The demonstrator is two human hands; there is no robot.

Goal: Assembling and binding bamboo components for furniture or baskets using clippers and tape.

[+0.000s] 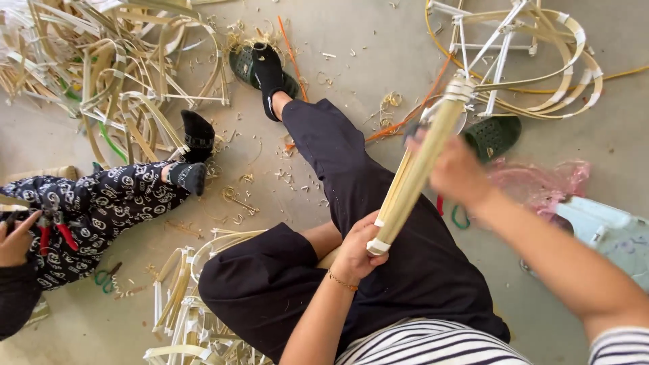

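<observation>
Left hand (355, 253) clamped on lower taped end of bamboo strip bundle (416, 169), held tilted over the lap. Right hand (453, 172), blurred, grips the bundle higher up. Co-worker's hand (15, 236) with red-handled pliers (54, 230) at left; bamboo scraps on floor (351, 40).

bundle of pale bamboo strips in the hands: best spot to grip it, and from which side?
Probably the lower taped end. The bundle of pale bamboo strips slants up and away from the lap, bound with white tape at both ends. The left hand wraps it just below the lower band, coming from the person's left; the strips look tightest there. The right hand, blurred, is at the upper part, from the right.
</observation>
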